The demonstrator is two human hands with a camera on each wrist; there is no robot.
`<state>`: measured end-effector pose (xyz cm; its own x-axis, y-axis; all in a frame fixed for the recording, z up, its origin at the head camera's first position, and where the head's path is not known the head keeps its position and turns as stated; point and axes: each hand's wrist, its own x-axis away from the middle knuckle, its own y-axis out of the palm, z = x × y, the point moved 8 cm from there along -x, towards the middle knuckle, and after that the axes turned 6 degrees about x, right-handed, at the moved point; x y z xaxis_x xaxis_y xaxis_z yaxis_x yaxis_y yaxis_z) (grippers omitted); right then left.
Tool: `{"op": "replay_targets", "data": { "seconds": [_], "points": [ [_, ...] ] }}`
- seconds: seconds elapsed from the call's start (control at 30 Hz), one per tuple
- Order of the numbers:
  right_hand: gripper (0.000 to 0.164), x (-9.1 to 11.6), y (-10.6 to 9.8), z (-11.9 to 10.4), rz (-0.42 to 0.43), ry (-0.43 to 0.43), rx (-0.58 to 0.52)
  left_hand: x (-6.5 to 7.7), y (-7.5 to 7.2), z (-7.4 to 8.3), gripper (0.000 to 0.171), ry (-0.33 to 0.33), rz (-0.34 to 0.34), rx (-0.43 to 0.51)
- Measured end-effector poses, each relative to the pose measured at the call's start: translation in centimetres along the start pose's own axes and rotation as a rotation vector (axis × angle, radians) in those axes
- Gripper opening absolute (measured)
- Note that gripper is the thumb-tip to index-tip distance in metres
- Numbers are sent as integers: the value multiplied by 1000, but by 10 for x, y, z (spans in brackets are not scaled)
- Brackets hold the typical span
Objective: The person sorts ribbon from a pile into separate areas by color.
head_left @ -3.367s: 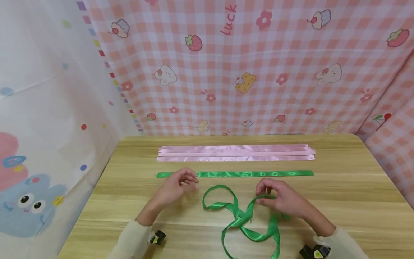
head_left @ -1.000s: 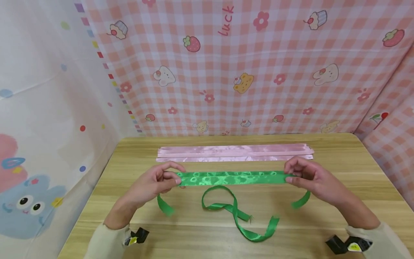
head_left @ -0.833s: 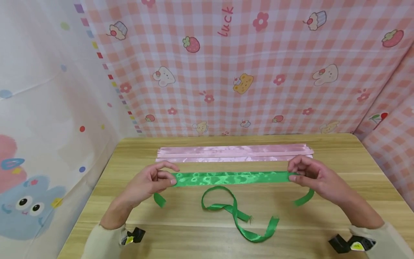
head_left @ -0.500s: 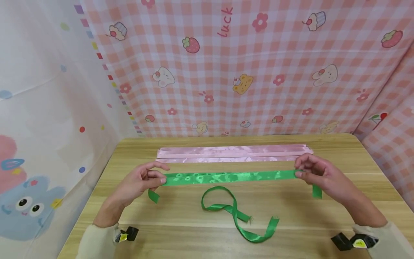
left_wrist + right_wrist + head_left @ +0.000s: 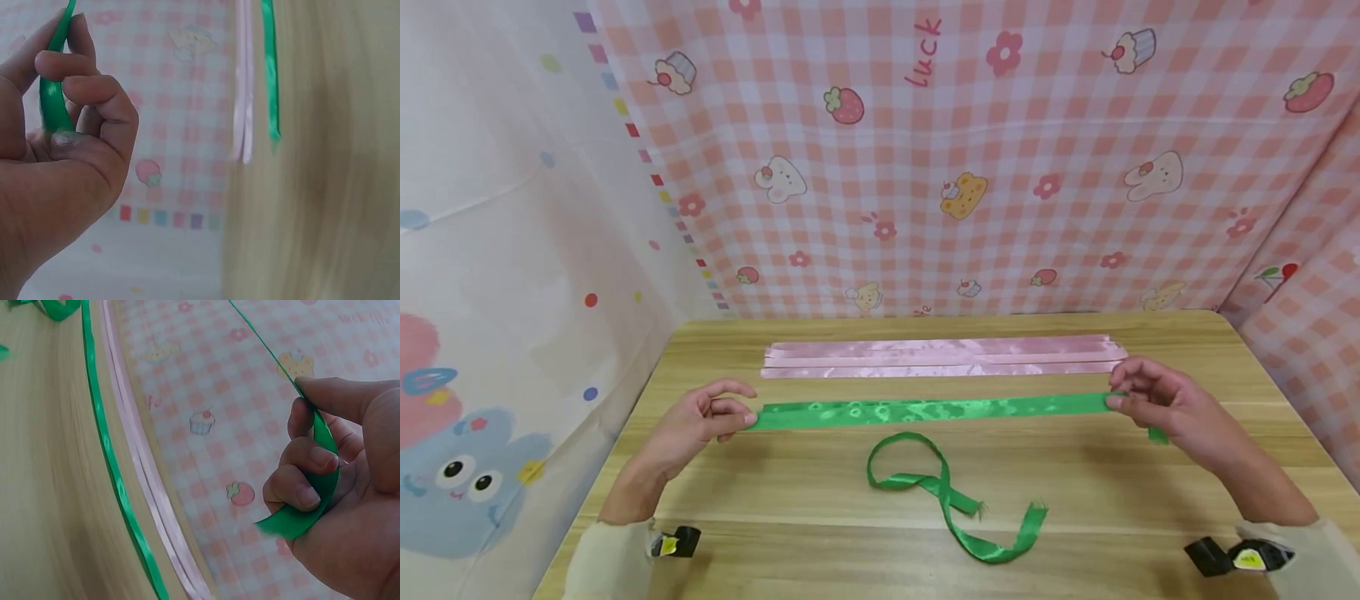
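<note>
A green satin ribbon (image 5: pixel 936 411) is stretched straight across above the table between my two hands. My left hand (image 5: pixel 685 429) pinches its left end, and in the left wrist view a short tail runs behind the curled fingers. On the other side my right hand (image 5: pixel 1176 417) pinches it near the right end, with the tail lying across the palm in the right wrist view. A second green ribbon (image 5: pixel 115 475) lies flat on the table, mostly hidden behind the held one in the head view. Nearer me rests a loosely looped green ribbon (image 5: pixel 988 551).
Several pink satin ribbons (image 5: pixel 850 352) lie side by side along the back of the wooden table (image 5: pixel 820 533). A pink checked cloth (image 5: pixel 895 167) hangs behind the table, and a white printed cloth (image 5: pixel 512 208) hangs at the left.
From the loose green pile, one ribbon was lifted and stretched between both hands. The hands have since slid apart towards its ends, shortening the hanging tails. The looped ribbon stays on the table.
</note>
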<state>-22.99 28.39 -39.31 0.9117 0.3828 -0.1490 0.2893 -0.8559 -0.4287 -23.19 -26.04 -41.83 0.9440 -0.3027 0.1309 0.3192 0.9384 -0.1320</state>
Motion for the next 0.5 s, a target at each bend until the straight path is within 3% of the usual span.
{"op": "replay_targets", "data": {
  "seconds": [0.2,0.37,0.5],
  "points": [
    [15,4,-11,15,20,60,21,0,-11,-11,20,-5,-6,82],
    [17,7,-18,23,33,55,-9,2,-13,-13,23,17,-68,179],
    [19,9,-23,30,50,50,-56,1,-15,-15,22,10,-59,220]
  ]
}}
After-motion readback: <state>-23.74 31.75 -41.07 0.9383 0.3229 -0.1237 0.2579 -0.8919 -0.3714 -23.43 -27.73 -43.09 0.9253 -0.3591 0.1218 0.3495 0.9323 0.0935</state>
